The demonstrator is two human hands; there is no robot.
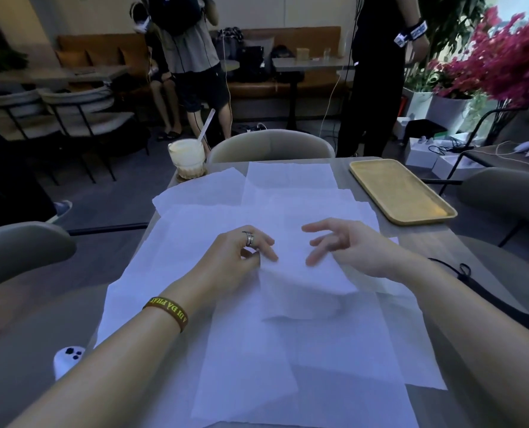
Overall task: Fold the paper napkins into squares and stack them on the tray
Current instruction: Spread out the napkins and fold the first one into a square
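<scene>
Several white paper napkins [288, 186] lie unfolded and overlapping across the grey table. One napkin [303, 288] in the middle is partly folded over, and both hands are on it. My left hand [238, 251], with a ring on one finger, pinches its left edge. My right hand [340, 245] hovers over its right side with the fingers spread and loosely bent; its thumb side is hidden under the paper. A yellow tray [377, 173] sits at the table's far right with nothing on it.
A glass of pale drink [186, 156] with a straw stands at the far left corner. A white controller [67, 359] lies at the near left edge. Grey chairs surround the table. People stand beyond it, and pink flowers fill the right.
</scene>
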